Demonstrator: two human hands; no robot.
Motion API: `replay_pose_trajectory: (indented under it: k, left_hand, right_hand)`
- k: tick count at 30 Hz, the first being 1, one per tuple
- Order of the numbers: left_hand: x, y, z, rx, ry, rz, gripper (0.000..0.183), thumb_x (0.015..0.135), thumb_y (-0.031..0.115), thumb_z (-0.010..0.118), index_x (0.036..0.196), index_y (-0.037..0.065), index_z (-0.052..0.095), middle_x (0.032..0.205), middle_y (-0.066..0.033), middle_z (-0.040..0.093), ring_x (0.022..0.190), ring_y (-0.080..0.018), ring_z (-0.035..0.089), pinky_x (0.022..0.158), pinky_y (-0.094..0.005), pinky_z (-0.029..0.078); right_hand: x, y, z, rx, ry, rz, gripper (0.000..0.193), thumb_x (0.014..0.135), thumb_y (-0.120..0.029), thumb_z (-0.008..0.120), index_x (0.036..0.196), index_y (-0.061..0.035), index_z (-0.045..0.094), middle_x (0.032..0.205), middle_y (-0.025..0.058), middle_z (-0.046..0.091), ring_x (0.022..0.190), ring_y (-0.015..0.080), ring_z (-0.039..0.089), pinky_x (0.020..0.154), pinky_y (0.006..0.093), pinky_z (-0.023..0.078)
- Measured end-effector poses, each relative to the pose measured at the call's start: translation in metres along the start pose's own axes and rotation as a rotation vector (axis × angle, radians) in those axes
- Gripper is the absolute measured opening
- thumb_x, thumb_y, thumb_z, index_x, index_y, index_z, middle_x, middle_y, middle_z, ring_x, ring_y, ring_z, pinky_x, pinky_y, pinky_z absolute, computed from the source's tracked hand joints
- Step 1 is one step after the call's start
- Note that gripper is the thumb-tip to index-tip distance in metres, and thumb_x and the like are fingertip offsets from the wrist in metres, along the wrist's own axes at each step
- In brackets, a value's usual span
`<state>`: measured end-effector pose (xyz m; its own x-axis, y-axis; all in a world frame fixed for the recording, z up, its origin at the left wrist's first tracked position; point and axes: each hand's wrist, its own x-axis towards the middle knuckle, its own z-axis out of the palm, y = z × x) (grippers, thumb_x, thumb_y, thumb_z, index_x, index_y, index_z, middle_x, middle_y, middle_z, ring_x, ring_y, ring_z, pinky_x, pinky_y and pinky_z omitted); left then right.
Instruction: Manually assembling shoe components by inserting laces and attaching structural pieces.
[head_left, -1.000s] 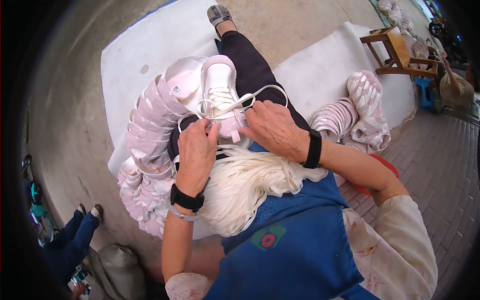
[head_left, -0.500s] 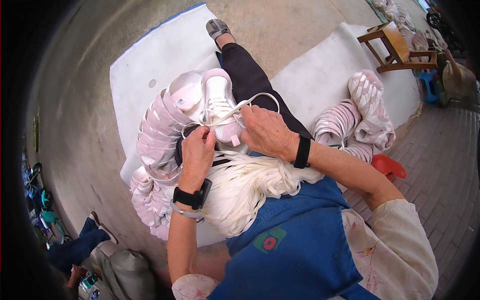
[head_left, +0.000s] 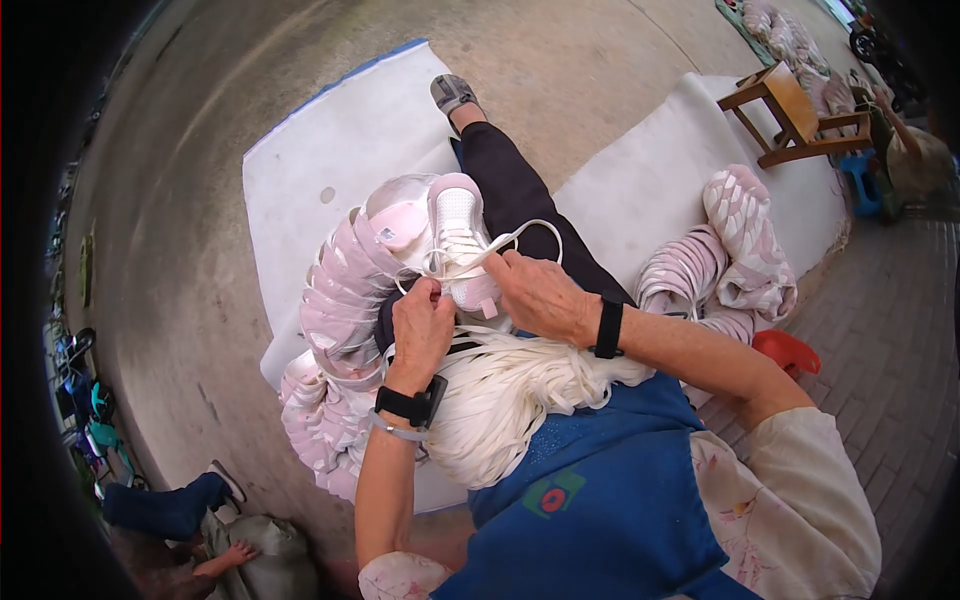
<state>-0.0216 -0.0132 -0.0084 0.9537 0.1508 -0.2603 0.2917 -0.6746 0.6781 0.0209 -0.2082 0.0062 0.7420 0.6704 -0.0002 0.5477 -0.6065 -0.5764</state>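
A pink and white shoe upper [head_left: 458,215] points away from me, its white shoelace [head_left: 510,236] threaded through the front rows. The right hand [head_left: 545,297] is closed, pinching the lace, which loops up and over to the right. Beside the shoe's heel end, my left hand [head_left: 423,325] is closed in a pinch on another stretch of the lace; its fingertips partly cover the grip. Across my lap, just below both hands, lies a thick bundle of loose white laces [head_left: 520,385]. Nested pink shoe uppers [head_left: 338,290] curve along the left of the held shoe.
More pink and white uppers [head_left: 750,240] are piled at the right on a white sheet [head_left: 640,150]. A wooden stool [head_left: 790,105] lies tipped behind them, near a red object [head_left: 785,352]. At lower left, another person's hand [head_left: 238,553] rests on a grey-green bag [head_left: 275,560].
The whole view has shifted, so the scene sits lower and further right. Both hands keep their pinch on the lace with little change. The other person's hand now shows on the bag.
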Motion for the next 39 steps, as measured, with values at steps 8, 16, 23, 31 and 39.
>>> replay_pose_trajectory:
  k: [8,16,23,31,39]
  left_hand:
    - [-0.005,0.006,0.002,0.041,0.064,0.216,0.009,0.081,-0.001,0.051,0.09,0.001,0.051,0.07,-0.0177,0.058,0.063,-0.0375,0.058,0.06,-0.0405,0.048]
    - [-0.014,0.016,0.0,0.248,0.01,0.3,0.011,0.085,0.002,0.053,0.096,0.004,0.057,0.08,-0.0197,0.058,0.075,-0.0404,0.06,0.064,-0.0482,0.047]
    - [-0.008,0.007,-0.001,0.219,0.001,0.375,0.013,0.083,-0.001,0.054,0.095,0.003,0.05,0.082,-0.0215,0.058,0.072,-0.0412,0.062,0.063,-0.0495,0.05]
    - [-0.009,0.006,0.0,-0.035,0.058,0.129,0.013,0.086,0.006,0.061,0.092,-0.003,0.054,0.075,-0.0174,0.065,0.066,-0.032,0.065,0.062,-0.0381,0.052]
    - [-0.006,-0.009,-0.002,-0.07,-0.002,0.035,0.012,0.085,0.009,0.06,0.088,-0.003,0.058,0.071,-0.0136,0.066,0.063,-0.0213,0.065,0.062,-0.0321,0.052]
  right_hand:
    - [0.002,-0.005,0.007,-0.237,-0.09,-0.154,0.027,0.075,-0.007,0.063,0.099,-0.0014,0.052,0.087,0.0149,0.056,0.075,0.0272,0.065,0.058,0.0358,0.052]
    - [0.007,-0.008,0.011,-0.43,-0.073,-0.154,0.014,0.074,-0.011,0.062,0.084,-0.0024,0.056,0.086,0.0126,0.054,0.076,0.0238,0.062,0.059,0.0337,0.05]
    - [0.017,-0.001,0.003,-0.058,-0.047,-0.228,0.012,0.081,-0.012,0.06,0.086,-0.0019,0.058,0.085,0.0118,0.051,0.079,0.027,0.057,0.067,0.0374,0.047]
    - [0.047,-0.005,0.002,0.422,0.15,-0.02,0.014,0.086,-0.007,0.059,0.098,-0.0014,0.056,0.086,0.0163,0.054,0.078,0.0303,0.058,0.068,0.0376,0.049]
    - [0.028,-0.024,0.005,0.063,-0.121,-0.069,0.015,0.084,-0.013,0.061,0.085,0.0019,0.061,0.085,0.0182,0.059,0.075,0.036,0.064,0.065,0.0439,0.054]
